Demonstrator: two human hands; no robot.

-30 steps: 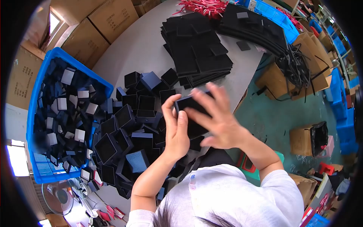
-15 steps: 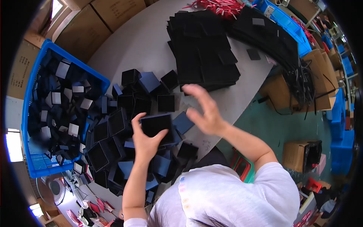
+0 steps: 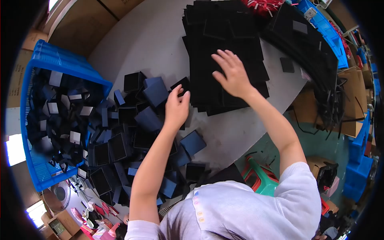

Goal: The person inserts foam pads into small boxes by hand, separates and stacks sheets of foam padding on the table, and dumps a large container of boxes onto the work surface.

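My right hand [image 3: 233, 78] is over a tall stack of black foam-like sheets [image 3: 224, 44], fingers stretched out and nothing held. Whether its palm touches the top sheet, I cannot tell. To the left of the stack, my left hand [image 3: 177, 107] is bent with its thumb and fingers apart, close to a small black open box [image 3: 181, 85]. Below and left of that hand lies a heap of dark blue boxes [image 3: 154, 92], several showing black insides. One blue box [image 3: 193, 143] lies apart at the heap's right side.
A blue plastic crate [image 3: 72, 66] full of small dark boxes stands at the left. Long black strips [image 3: 308, 52] lie at the table's [image 3: 132, 48] right side. A green stool [image 3: 264, 182] is by my right elbow. Cardboard cartons [image 3: 84, 28] line the back left.
My left hand has left an open box in the heap and moved up and right. The right hand has moved up over the black stack. The view has shifted slightly.
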